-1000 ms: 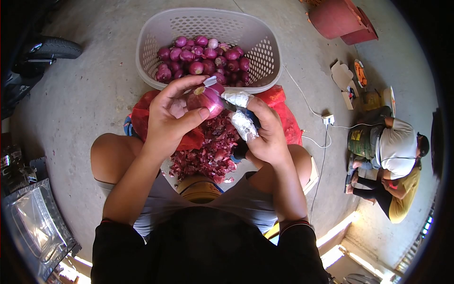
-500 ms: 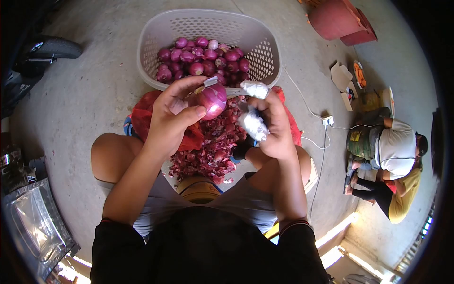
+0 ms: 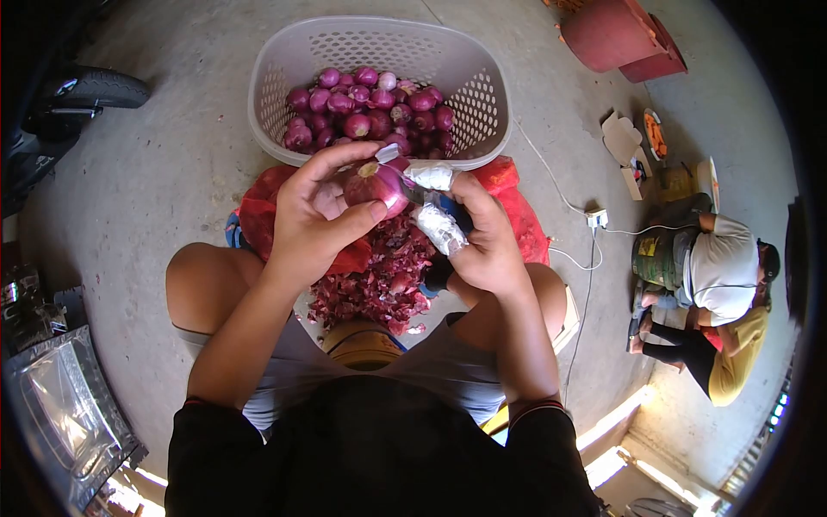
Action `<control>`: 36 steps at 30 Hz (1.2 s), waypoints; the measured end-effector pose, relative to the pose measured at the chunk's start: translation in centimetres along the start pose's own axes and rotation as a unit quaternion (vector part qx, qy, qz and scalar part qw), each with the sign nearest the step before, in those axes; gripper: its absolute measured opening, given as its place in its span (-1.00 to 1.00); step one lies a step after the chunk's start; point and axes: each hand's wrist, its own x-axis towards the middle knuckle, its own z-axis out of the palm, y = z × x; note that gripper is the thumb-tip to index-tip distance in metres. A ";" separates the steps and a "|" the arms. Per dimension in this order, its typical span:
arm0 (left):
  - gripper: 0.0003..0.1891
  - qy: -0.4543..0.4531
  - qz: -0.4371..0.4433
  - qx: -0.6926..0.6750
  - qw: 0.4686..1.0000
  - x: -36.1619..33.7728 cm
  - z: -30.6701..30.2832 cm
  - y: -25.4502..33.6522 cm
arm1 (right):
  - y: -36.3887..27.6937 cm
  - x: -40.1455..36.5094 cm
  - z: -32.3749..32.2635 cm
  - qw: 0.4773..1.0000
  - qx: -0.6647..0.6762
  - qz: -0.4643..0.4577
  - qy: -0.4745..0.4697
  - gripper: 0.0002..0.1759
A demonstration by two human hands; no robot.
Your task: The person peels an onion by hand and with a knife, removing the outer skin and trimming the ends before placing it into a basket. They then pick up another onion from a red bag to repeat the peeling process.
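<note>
My left hand is closed around a red onion, its stem end showing toward me. A pale wrapping sits on a fingertip of that hand. My right hand, with silvery wrapping on thumb and forefinger, grips what looks like a small knife. Its dark blade is at the onion's right side, and the handle is mostly hidden in the palm. Below the hands is a heap of papery red onion skins on a red mesh sack. A grey plastic basket full of red onions stands just ahead.
A yellow bucket is between my legs. White cable runs to a power socket on the floor at right. Beyond it two people sit near a green container. Red tubs stand far right, a motorcycle wheel left.
My right hand has moved left, bringing the blade to the onion. The onion has turned slightly in my left hand, so its stem end shows more.
</note>
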 end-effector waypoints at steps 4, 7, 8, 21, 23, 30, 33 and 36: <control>-0.48 0.000 0.011 -0.039 0.999 0.2 0.1 0.1 | -0.2 0.1 0.3 0.999 -0.039 -0.024 0.018 -0.45; -0.48 -0.001 0.004 -0.044 0.999 0.2 0.0 0.1 | -0.1 0.2 0.7 0.997 -0.040 -0.044 0.038 -0.45; -0.48 -0.003 0.008 -0.044 0.999 0.2 -0.1 0.0 | -0.3 0.2 0.8 0.999 -0.005 -0.027 0.040 -0.46; -0.29 -0.055 -0.017 -0.004 0.998 0.0 0.6 0.7 | -1.5 0.2 1.4 0.976 0.203 0.068 0.035 -0.52; -0.31 -0.028 0.014 0.046 0.998 0.0 0.9 0.2 | -1.5 0.2 1.4 0.980 0.185 0.066 0.036 -0.51; -0.40 0.012 -0.022 -0.009 1.000 0.2 0.1 -0.3 | -1.2 0.4 1.7 0.978 0.185 0.080 0.052 -0.54; -0.43 0.026 -0.023 -0.029 0.999 0.1 0.1 -0.5 | -1.6 0.8 2.1 0.971 0.212 0.093 0.059 -0.59; -0.44 0.038 -0.031 -0.031 0.998 0.0 0.0 -0.7 | -1.7 0.9 2.0 0.969 0.222 0.101 0.047 -0.57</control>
